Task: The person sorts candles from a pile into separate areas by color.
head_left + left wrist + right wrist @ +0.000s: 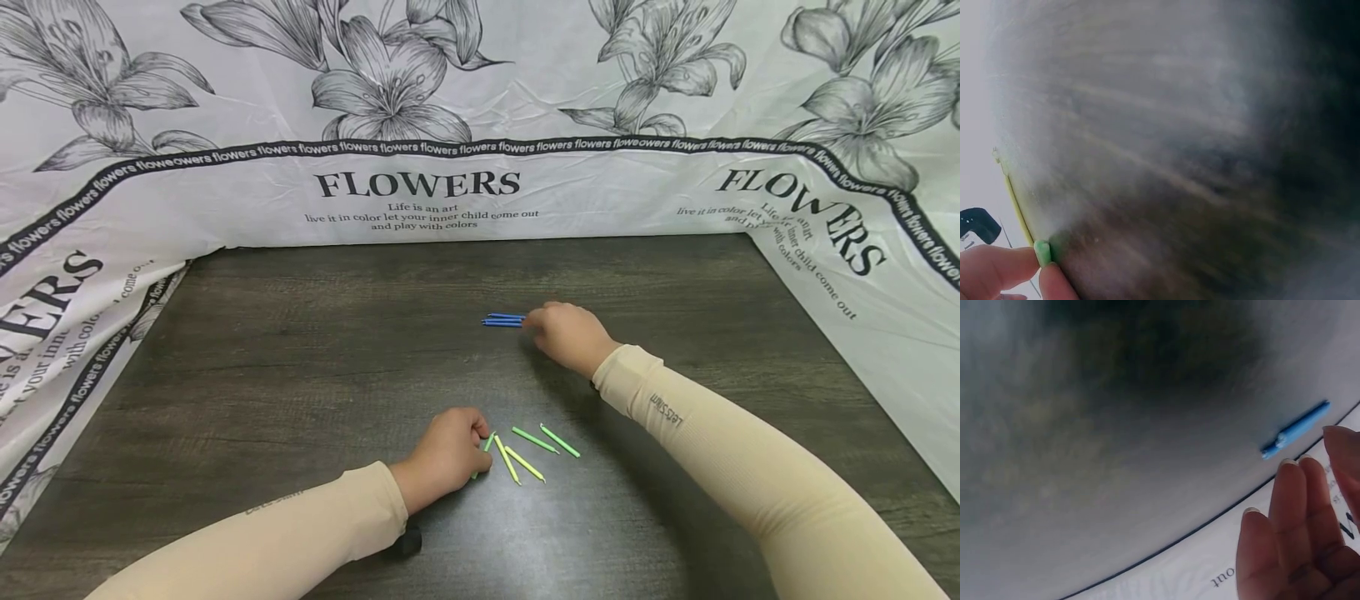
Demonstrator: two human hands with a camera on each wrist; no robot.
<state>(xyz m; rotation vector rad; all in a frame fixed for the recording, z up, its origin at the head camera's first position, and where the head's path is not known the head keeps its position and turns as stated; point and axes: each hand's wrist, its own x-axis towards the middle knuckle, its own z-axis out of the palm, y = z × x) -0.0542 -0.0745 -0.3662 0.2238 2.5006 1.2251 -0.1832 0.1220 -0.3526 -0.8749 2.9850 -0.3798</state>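
In the head view my left hand pinches a thin green candle near the table's front. The left wrist view shows that candle's end between thumb and finger, with a yellow candle beyond it. Just right of this hand lie two yellow candles and two green candles, loose and slanted. Farther back, my right hand is at the right end of a small bundle of blue candles. Its fingers are extended in the right wrist view, apart from the blue candles.
The dark wood-grain table is bordered at the back and sides by a white cloth printed with flowers and lettering. A small black object shows under the left forearm. Cream sleeves cover both arms.
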